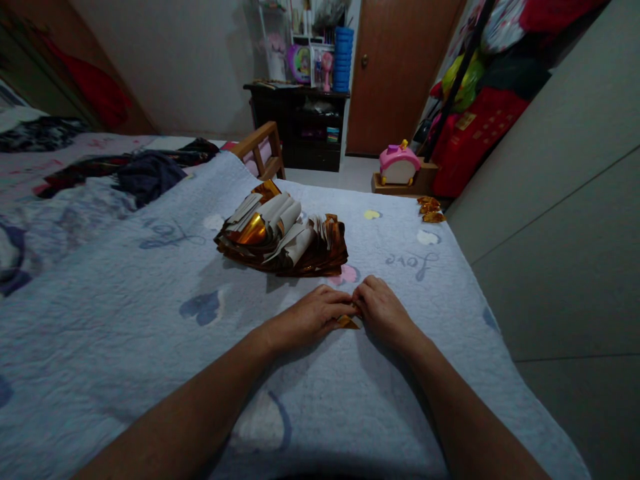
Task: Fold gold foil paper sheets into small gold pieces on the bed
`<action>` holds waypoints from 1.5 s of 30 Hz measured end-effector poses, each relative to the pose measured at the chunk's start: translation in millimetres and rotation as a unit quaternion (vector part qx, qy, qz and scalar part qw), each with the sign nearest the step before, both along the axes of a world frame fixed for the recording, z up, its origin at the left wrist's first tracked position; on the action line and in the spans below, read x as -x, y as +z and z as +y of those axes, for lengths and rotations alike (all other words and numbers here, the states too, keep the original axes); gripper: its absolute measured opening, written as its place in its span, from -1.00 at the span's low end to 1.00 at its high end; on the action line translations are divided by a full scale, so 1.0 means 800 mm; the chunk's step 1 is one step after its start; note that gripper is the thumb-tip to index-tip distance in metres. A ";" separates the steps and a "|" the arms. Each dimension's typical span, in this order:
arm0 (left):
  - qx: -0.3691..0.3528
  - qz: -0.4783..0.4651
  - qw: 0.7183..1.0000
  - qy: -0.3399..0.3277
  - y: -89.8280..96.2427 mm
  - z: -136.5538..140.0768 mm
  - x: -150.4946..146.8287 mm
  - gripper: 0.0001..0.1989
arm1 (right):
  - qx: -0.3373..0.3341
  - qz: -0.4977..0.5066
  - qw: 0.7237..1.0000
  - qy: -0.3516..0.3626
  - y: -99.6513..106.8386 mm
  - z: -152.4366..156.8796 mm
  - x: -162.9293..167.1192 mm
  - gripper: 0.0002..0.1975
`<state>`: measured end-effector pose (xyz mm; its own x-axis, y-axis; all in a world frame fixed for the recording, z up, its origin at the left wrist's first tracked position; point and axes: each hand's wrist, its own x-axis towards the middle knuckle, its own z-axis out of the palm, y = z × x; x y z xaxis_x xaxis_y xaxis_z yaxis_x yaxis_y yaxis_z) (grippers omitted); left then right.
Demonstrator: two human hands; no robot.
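Observation:
My left hand (316,312) and my right hand (383,307) meet over the bed, closed on one small piece of gold foil paper (350,323). Part of the paper shows folded below the fingertips; the rest is hidden by them. Just beyond my hands lies a thick pile of gold foil sheets (287,230) with pale backs, many of them curling up. Several small folded gold pieces (431,209) sit together at the far right corner of the bed.
A pale blue quilted bedcover (150,347) with hearts and lettering spreads under everything. Dark clothes (150,177) lie to the left. Beyond the bed's far edge are a wooden chair (260,152), a dark cabinet (300,127) and a pink toy (399,165). A grey panel (565,233) flanks the right side.

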<state>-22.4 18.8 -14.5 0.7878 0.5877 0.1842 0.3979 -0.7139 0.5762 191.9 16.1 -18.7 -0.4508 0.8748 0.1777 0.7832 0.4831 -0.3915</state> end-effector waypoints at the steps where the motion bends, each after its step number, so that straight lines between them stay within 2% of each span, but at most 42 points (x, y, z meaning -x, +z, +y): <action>1: 0.002 0.000 1.000 -0.001 0.000 0.000 0.000 -0.62 | -0.002 0.001 1.000 0.001 -0.001 0.000 0.000 -0.87; 16: 0.014 0.003 1.000 0.002 0.011 -0.001 -0.003 -0.63 | -0.008 -0.010 1.000 -0.013 -0.003 -0.003 0.004 -0.84; 36: 0.001 0.011 1.000 -0.003 0.012 -0.001 -0.003 -0.65 | -0.007 0.013 1.000 -0.026 -0.001 -0.006 0.006 -0.89; 45: -0.003 0.007 1.000 -0.007 0.004 0.001 -0.003 -0.66 | -0.038 0.008 0.996 -0.079 -0.004 -0.006 0.003 -0.91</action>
